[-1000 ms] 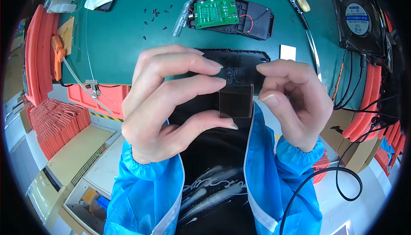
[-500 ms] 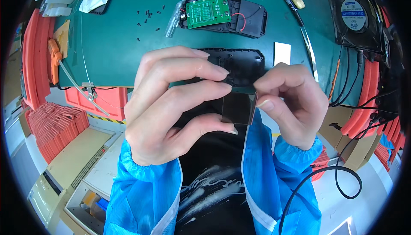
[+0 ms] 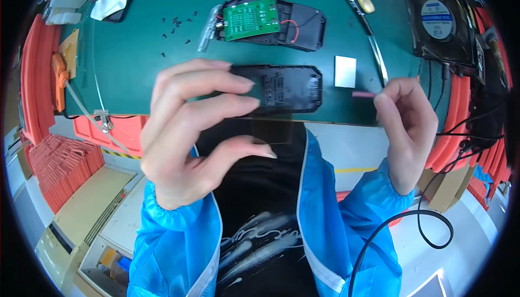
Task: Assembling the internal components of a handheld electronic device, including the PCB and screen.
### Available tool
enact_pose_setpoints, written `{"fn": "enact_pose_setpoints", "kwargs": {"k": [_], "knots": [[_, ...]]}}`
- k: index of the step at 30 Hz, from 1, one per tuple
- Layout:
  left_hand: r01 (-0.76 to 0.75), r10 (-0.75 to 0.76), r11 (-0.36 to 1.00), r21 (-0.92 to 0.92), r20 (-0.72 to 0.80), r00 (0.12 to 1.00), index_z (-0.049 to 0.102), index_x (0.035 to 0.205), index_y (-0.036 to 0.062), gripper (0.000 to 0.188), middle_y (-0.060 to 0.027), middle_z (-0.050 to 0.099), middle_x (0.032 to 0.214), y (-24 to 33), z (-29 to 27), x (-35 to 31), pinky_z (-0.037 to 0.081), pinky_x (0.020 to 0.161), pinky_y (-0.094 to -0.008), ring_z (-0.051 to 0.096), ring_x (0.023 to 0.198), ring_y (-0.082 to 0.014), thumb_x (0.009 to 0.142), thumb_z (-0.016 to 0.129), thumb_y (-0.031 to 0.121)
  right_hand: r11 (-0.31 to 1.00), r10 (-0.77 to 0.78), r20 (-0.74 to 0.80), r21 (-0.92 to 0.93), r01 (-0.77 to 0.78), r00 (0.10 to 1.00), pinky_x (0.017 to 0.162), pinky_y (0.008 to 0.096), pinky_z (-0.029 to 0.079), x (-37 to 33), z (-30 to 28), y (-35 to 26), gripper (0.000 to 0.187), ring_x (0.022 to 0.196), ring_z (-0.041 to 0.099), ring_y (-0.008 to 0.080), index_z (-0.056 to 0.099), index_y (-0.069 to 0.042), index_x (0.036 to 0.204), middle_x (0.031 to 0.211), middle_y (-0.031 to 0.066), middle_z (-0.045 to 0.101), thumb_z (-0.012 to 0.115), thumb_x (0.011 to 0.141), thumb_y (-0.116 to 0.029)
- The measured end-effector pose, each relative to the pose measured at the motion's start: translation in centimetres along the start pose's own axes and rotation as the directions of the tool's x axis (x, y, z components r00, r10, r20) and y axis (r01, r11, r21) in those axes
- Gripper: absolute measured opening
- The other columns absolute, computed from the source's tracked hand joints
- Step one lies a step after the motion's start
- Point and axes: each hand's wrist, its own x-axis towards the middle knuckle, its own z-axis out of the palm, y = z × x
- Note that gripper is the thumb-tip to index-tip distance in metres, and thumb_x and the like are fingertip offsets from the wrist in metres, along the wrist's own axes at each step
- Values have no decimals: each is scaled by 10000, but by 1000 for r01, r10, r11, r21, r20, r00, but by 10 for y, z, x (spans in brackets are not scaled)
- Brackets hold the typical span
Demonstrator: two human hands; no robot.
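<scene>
My left hand is closed at the edges of a dark, see-through rectangular panel, held up in front of my body near the table edge. Off to the right, my right hand pinches a thin pinkish strip, smeared by motion. Behind the panel an open black plastic shell lies on the green mat, its left end hidden by my left fingers. Farther back rests a second black shell with a green circuit board on it and a red wire.
Several small dark screws are scattered left of the board, near a clear plastic piece. A small white square lies right of the open shell. Tweezers and a black fan are at the right.
My right hand has moved away from the panel to the right, with a pinkish strip now in its fingers. My left hand has shifted slightly left with the panel.
</scene>
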Motion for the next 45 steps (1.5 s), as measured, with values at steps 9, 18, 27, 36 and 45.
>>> {"fn": "enact_pose_setpoints", "kwargs": {"k": [9, 18, 27, 36, 45], "knots": [[-8, 9, 1000, 14, -24, 1000, 635, 920, -13, 506, -150, 626, 993, 3, -1, -1, 470, 867, -466, 576, 1004, -345, 527, 857, 216, 923, -49, -117, -384, 0, 992, 478, 234, 315, 14, 9, 4, 107, 544, 415, 45, 623, 5, 935, 659, 6, 537, 673, 858, -51], [-154, 164, 963, 220, -28, 986, 622, 1029, 89, 517, -105, 621, 999, 18, -8, 0, 504, 837, -503, 588, 941, -310, 587, 855, 224, 940, 20, 371, 310, -144, 929, 553, 188, 355, -17, 41, -31, 192, 622, 487, 48, 640, 16, 950, 701, 4, 573, 595, 931, -170], [-234, 260, 927, 294, -53, 964, 616, 1059, 170, 513, -67, 619, 1034, 26, -2, -2, 500, 853, -520, 569, 978, -272, 605, 853, 147, 768, 111, 594, 458, -448, 797, 539, 204, 326, -18, 47, -27, 381, 612, 459, 48, 607, 23, 914, 676, 6, 532, 531, 958, -347], [-288, 301, 921, 264, -11, 954, 612, 1050, 195, 353, -90, 620, 1014, 26, -4, -8, 501, 860, -538, 578, 975, -283, 739, 768, 136, 658, 105, 644, 526, -538, 758, 562, 183, 325, -17, 46, -28, 155, 648, 464, 16, 594, 12, 893, 728, -23, 557, 681, 847, -107], [-94, 101, 959, -267, 12, 995, 377, 1301, -55, 1128, -210, 642, 1011, 0, -10, -1, 474, 883, -463, 613, 979, -340, 442, 878, 477, 681, -732, 96, 54, 730, 675, 527, 247, 404, -11, 59, -2, 675, 594, 527, 150, 573, 83, 958, 782, 129, 603, 849, 657, -454]]}}
